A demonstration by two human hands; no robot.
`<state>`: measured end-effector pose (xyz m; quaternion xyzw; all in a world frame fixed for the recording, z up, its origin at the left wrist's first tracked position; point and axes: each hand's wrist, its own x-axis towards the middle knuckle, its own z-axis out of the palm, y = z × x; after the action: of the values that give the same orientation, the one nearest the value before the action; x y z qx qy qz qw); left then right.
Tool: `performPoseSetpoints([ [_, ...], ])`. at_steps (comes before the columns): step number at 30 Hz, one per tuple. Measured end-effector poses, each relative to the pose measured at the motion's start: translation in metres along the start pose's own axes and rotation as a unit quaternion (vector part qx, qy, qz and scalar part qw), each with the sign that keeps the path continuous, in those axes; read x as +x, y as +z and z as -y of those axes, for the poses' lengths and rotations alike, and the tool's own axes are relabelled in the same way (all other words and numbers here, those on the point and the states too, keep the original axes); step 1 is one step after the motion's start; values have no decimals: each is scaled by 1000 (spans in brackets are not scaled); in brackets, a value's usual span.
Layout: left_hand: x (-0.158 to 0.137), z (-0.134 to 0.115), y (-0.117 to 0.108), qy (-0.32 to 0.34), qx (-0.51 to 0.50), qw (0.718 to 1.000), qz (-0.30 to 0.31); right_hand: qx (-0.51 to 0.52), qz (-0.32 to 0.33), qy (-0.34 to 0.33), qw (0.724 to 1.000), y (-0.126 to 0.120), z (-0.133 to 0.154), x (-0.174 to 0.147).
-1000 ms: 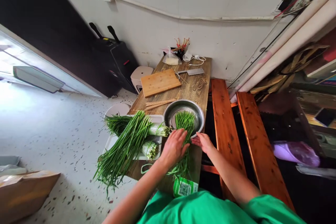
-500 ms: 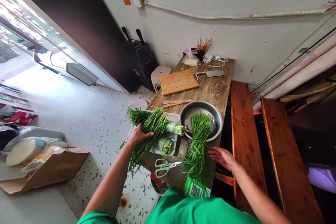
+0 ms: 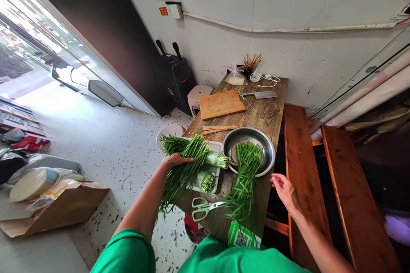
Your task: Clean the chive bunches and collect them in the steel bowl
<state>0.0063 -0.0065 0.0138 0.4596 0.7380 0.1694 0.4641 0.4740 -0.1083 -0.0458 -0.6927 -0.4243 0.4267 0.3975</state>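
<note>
While L hand [image 3: 176, 160] touches greens [image 3: 196, 152], R hand [image 3: 286, 190] nr bowl [image 3: 268, 150] | L grip: can't tell | R: released

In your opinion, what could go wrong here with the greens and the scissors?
The greens on the tray hang past the table's edge; a tug from the left hand might drop some on the floor. The greens in the bowl trail over its near rim, so a brush could pull them out. The scissors point toward those leaves and might catch them.
</note>
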Motion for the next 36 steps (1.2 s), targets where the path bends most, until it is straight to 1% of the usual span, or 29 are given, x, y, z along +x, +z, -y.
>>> performPoseSetpoints([
  [1,0,-1,1,-6,-15,1000,12,-52,-16,-88,995,5,22,-4],
  [2,0,-1,1,-11,-30,999,24,-91,6,-171,981,13,45,-9],
  [3,0,-2,2,-15,-48,998,37,-125,51,-240,961,25,69,-16],
  [4,-1,-2,2,-18,-66,996,49,-157,120,-301,933,41,92,-23],
  [6,-5,-2,2,-20,-105,992,72,-227,240,-405,852,82,130,-36],
  [8,-8,0,1,-22,-142,986,87,-303,308,-457,778,130,154,-42],
  [9,-10,1,0,-24,-158,983,90,-335,324,-469,750,153,159,-42],
  [10,-11,3,-2,-26,-172,981,90,-363,334,-479,727,175,161,-40],
  [12,-12,7,-5,-31,-195,977,83,-392,337,-500,695,212,158,-34],
  [13,-12,9,-6,-33,-204,975,78,-396,336,-510,686,226,153,-30],
  [14,-11,11,-8,-33,-213,974,72,-395,333,-516,684,237,147,-27],
  [17,-11,17,-12,-29,-235,970,59,-388,326,-509,696,253,129,-22],
  [19,-11,20,-16,-29,-242,968,55,-387,322,-504,702,255,123,-22],
  [22,-12,23,-20,-33,-248,966,60,-385,302,-512,706,259,126,-23],
  [27,-9,27,-21,-32,-264,961,78,-380,288,-552,684,272,140,-21],
  [29,-8,28,-21,-32,-269,959,86,-385,288,-546,686,278,138,-19],
  [33,-8,26,-25,-22,-286,953,94,-401,285,-525,694,284,126,-14],
  [36,-13,28,-34,-12,-302,949,90,-433,298,-510,681,286,120,-11],
])
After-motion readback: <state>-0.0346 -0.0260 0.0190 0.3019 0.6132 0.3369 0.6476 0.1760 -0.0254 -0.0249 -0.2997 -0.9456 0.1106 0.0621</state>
